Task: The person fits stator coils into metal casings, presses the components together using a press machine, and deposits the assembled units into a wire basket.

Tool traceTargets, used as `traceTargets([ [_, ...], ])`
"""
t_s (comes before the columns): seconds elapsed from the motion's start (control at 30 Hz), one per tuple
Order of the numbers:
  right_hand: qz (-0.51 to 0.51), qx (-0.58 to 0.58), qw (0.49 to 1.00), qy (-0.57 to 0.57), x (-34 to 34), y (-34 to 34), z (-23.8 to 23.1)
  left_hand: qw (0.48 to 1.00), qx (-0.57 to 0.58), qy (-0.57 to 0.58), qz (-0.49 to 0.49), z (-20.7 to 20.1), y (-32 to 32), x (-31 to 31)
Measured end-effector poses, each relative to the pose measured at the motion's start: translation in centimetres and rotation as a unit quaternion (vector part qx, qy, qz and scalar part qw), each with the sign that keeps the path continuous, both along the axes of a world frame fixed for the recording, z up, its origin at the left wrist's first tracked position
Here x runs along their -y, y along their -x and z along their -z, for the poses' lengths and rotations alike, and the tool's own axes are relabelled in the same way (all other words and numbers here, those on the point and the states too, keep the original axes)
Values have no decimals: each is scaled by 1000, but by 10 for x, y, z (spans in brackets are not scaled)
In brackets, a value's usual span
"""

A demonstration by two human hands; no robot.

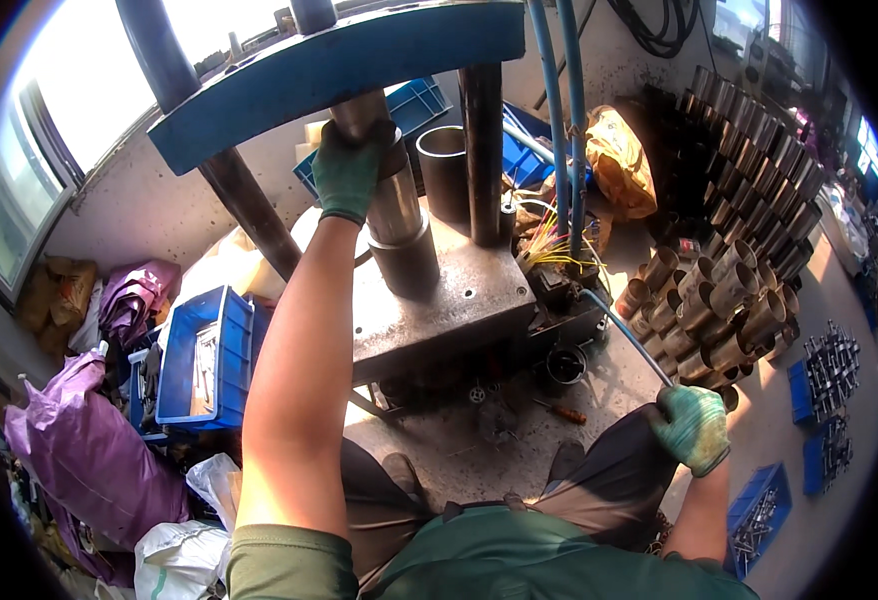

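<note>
My left hand (347, 175), in a green glove, reaches up into a blue-framed press (349, 75). Its fingers close round a steel cylinder (396, 208) at a dark ring below the press ram (361, 110); they partly hide the ring. The cylinder's lower end meets a wider dark metal sleeve (406, 265), upright on the steel press table (449, 315). Low on the right, my gloved right hand (692, 430) grips the end of a long thin blue lever (627, 330), which slopes up toward the side of the press.
Another open metal tube (443, 175) stands behind the sleeve. Yellow wires (551, 243) and blue hoses (571, 130) run beside the press. Many metal tubes (759, 170) are stacked at right. Blue crates (214, 360) and purple sacks (89, 440) crowd the left. A screwdriver (562, 411) lies below.
</note>
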State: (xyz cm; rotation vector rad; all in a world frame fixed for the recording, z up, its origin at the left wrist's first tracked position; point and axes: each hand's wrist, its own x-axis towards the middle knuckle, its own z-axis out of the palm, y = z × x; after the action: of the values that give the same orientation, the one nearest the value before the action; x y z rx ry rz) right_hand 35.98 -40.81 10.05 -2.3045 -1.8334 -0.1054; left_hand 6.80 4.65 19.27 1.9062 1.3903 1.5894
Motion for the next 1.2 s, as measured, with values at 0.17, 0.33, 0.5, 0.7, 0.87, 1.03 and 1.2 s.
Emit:
traceTargets([
  [0.17, 8, -16, 1000, 0, -1, 3, -3, 1000, -11, -2, -9, 4, -1, 5],
  [0.33, 10, -11, 1000, -1, -2, 6, -7, 999, -23, -15, -17, 9, 2, 3],
  [0.5, 16, -32, 999, 1, -1, 6, -10, 1000, -3, -13, 13, 15, 1, 3],
  [0.7, 20, -54, 998, -2, -2, 7, -11, 1000, 5, -11, 23, 26, 2, -6],
  [0.87, 16, -21, 999, -19, -1, 5, -4, 999, 20, -8, 31, 39, 3, -15],
  [1.03, 13, -21, 999, -25, -1, 5, -4, 999, 14, 3, 34, 46, 4, -21],
  [1.2, 11, -19, 999, -25, -1, 3, -3, 999, 15, 12, 44, 48, 3, -16],
])
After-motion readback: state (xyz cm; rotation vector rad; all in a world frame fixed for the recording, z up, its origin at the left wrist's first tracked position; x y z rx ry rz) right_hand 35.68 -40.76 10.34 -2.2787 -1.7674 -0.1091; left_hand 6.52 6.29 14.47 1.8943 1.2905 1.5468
